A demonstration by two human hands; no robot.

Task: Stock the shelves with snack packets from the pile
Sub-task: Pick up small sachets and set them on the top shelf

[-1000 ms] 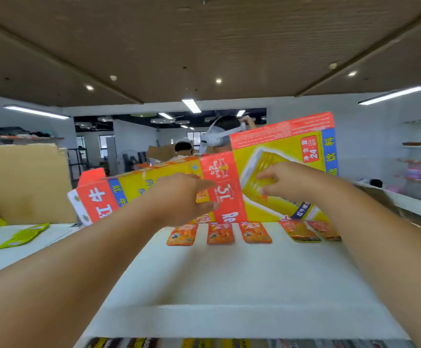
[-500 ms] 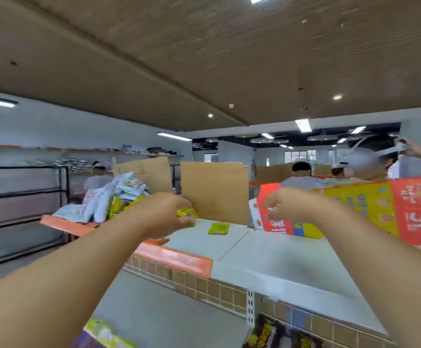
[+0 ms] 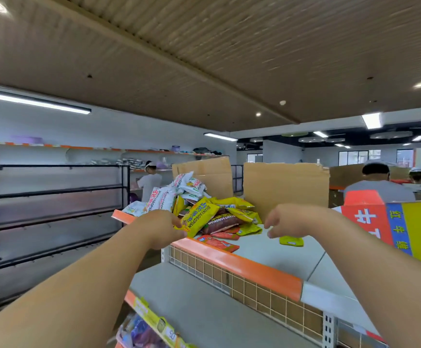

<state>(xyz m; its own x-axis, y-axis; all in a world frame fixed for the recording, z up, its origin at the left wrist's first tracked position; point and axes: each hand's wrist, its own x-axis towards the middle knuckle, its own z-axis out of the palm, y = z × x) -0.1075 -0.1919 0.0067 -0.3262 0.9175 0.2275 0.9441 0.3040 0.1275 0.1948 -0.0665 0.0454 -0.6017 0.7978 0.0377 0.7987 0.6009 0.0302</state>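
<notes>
A pile of snack packets [image 3: 194, 197], white, yellow and dark red, lies on the top shelf [image 3: 274, 254] at its left end. My left hand [image 3: 158, 228] reaches to the pile with loosely curled fingers at the lower corner of a yellow packet [image 3: 199, 217]; no grip shows. My right hand [image 3: 293, 219] hovers over the shelf with its fingers hanging loosely and nothing in it. Just below it lies a small yellow-green packet [image 3: 291, 241]. Flat orange-red packets [image 3: 218, 243] lie by the shelf's orange front edge [image 3: 242, 262].
A red, blue and yellow carton [image 3: 405, 227] stands on the shelf at right. Brown cardboard sheets [image 3: 284, 187] stand behind the pile. A black rack [image 3: 58, 209] is at left. A grey lower shelf [image 3: 204, 310] runs beneath, more packets [image 3: 141, 332] below it. Two people [image 3: 377, 183] work behind.
The view has swung left from the carton and the row of orange packets to the pile. Both hands left the carton and now reach toward the pile.
</notes>
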